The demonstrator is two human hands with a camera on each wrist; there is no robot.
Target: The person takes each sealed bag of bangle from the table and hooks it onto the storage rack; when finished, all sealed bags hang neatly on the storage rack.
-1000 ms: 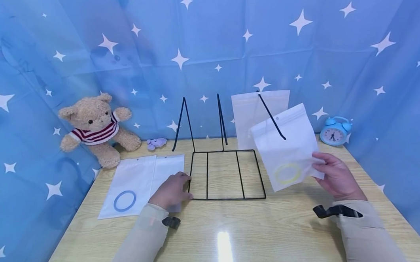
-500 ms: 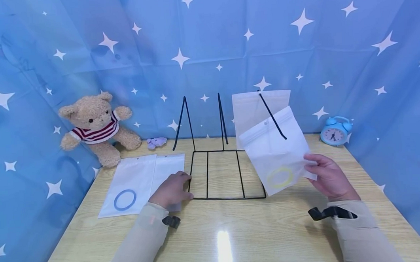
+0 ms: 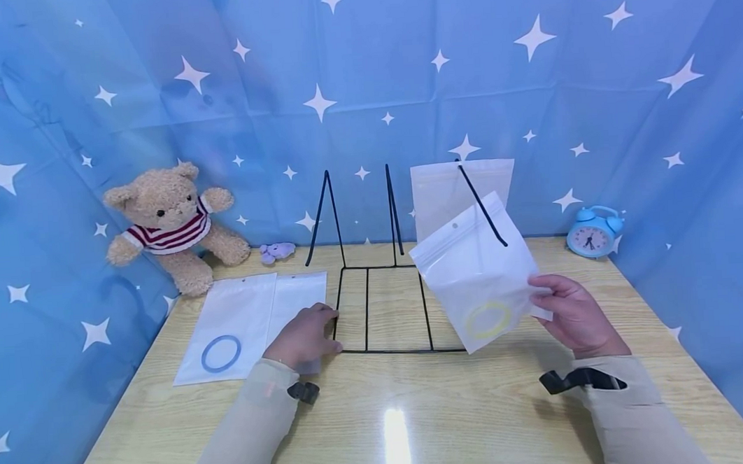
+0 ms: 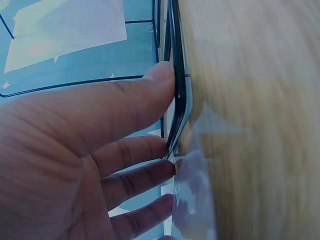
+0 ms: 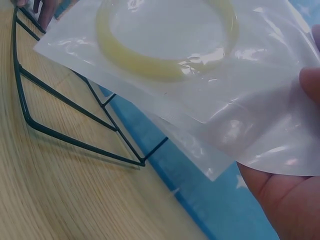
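A black wire rack (image 3: 366,309) with upright hooks stands mid-table. My left hand (image 3: 305,335) holds its near left corner, thumb (image 4: 162,75) against the bar and fingers alongside. My right hand (image 3: 576,312) pinches the right edge of a white zip bag (image 3: 474,272), which is tilted and shows a yellow ring (image 5: 150,67) inside. Near the bag's zip top is a small hole (image 3: 455,225). The rack's right hook (image 3: 482,205) crosses in front of this bag in the head view. Another white bag (image 3: 432,190) hangs at the back of that hook.
Two white bags lie flat at the left, one with a blue ring (image 3: 221,354). Behind them are a teddy bear (image 3: 166,225) and a small purple toy (image 3: 277,252). A blue alarm clock (image 3: 592,233) stands back right, before a blue star-patterned curtain (image 3: 375,63).
My right hand has moved left with the zip bag, whose top has tilted further left and lower. My left hand has stayed at the rack's corner.
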